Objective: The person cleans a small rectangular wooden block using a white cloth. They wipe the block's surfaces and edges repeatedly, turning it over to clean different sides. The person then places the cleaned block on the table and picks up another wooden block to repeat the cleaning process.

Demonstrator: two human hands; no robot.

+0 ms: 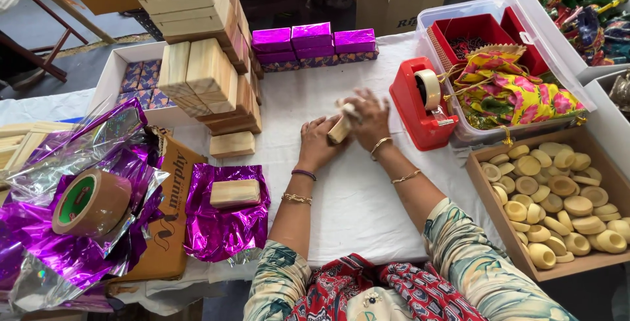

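Nearest, at the left, a tape roll [90,201] is seen lying on crumpled purple foil [39,229], and a block [235,193] rests on a foil sheet [223,213]. At the right, a box of small cream cups [558,196] is set. On the white table [354,196], a wooden block [341,126] is held tilted between both hands: the left hand [319,142] is curled against its lower side, the right hand [369,119] is closed over its top. Just beyond, a red tape dispenser [420,108] stands. Farther back, stacked blocks [207,65] and purple wrapped boxes [314,40] are seen.
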